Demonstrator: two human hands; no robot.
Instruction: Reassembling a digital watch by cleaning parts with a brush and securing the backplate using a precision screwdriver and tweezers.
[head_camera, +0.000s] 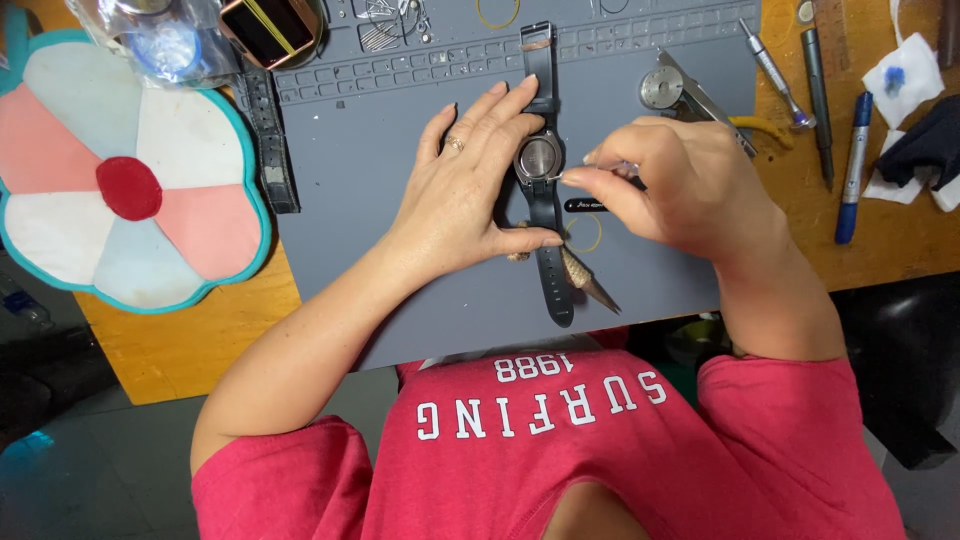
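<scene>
A wristwatch (541, 160) with a dark strap lies face down on the grey work mat (380, 140), its round metal case back up. My left hand (470, 185) rests on the mat and steadies the watch, fingers along the case and thumb on the lower strap. My right hand (670, 180) pinches a thin metal tool (565, 177) whose tip touches the right edge of the case.
A flower-shaped cloth pad (125, 180) lies at the left. A second watch (268, 30) and a loose strap (268, 140) sit at the upper left. A metal case tool (680, 92), screwdrivers (775, 70), a blue pen (852, 165) and yellow rubber rings lie around on the wooden table.
</scene>
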